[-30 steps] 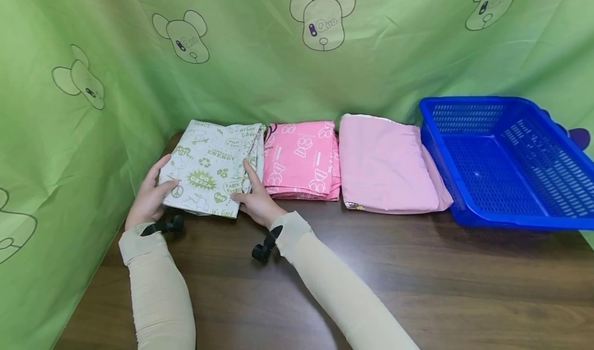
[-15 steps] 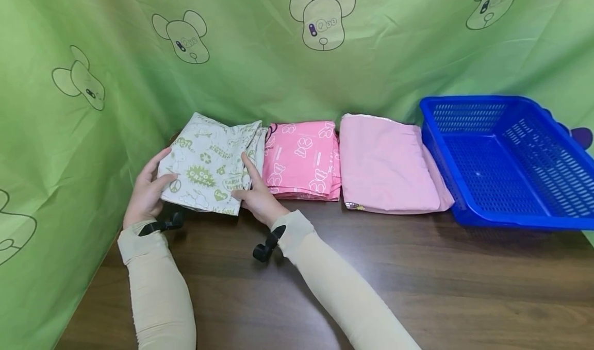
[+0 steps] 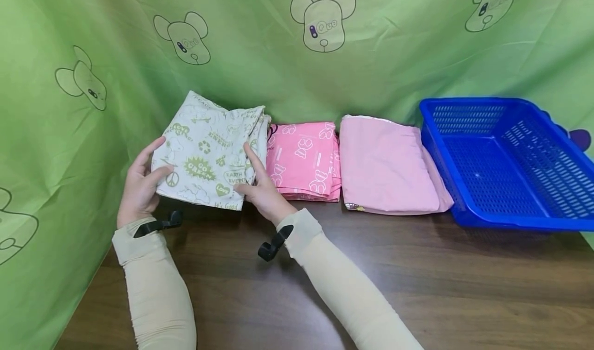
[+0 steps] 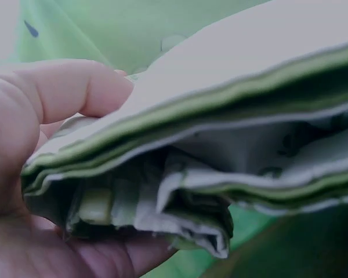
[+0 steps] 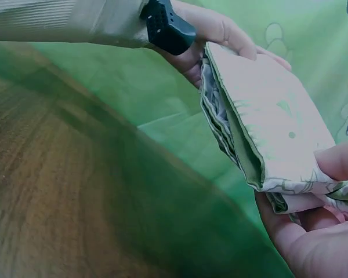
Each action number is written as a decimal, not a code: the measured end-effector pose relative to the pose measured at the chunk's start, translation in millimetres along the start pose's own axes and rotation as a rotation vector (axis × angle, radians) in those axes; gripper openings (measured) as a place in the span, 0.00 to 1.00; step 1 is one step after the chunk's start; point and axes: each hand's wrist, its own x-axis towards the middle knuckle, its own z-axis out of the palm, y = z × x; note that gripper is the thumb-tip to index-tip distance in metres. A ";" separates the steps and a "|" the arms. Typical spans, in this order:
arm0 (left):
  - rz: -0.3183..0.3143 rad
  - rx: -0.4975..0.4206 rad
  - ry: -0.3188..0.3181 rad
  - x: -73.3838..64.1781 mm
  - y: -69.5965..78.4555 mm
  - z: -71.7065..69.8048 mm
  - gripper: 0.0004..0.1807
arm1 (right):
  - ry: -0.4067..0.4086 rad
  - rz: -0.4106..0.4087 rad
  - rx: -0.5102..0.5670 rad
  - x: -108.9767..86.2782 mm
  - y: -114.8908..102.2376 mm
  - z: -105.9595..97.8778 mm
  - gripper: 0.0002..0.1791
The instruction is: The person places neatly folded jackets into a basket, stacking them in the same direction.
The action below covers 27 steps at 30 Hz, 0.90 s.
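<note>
A folded white cloth with green print (image 3: 199,154) is held up by both hands at the left of the table. My left hand (image 3: 141,185) grips its left edge, thumb on top and fingers beneath, as the left wrist view shows at the cloth's layered folds (image 4: 220,127). On the opposite edge my right hand (image 3: 264,190) pinches the cloth, its thumb above and other fingers below in the right wrist view. Just right of the cloth lies a folded bright pink cloth with white figures (image 3: 303,159), and beyond that a folded pale pink cloth (image 3: 390,164).
A blue plastic basket (image 3: 464,185) with slotted walls stands at the right of the brown wooden table (image 3: 371,267). Green curtain fabric with bear outlines (image 3: 260,71) hangs behind and along the left side. A black wrist mount sits on each forearm.
Both hands have raised the white and green cloth off the table, its far edge tilting upward and back. The pink cloths and the basket stay where they were.
</note>
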 end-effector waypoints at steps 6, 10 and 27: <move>0.040 -0.027 -0.011 3.8 -1.0 14.3 0.37 | -0.003 -0.075 0.015 -8.7 -12.0 -8.1 0.53; 0.037 -0.028 -0.009 8.4 -5.4 25.9 0.37 | 0.053 -0.128 -0.017 -12.7 -17.4 -16.1 0.53; 0.010 0.044 -0.151 17.2 -23.0 67.9 0.42 | 0.210 -0.265 0.072 -30.3 -37.4 -44.8 0.47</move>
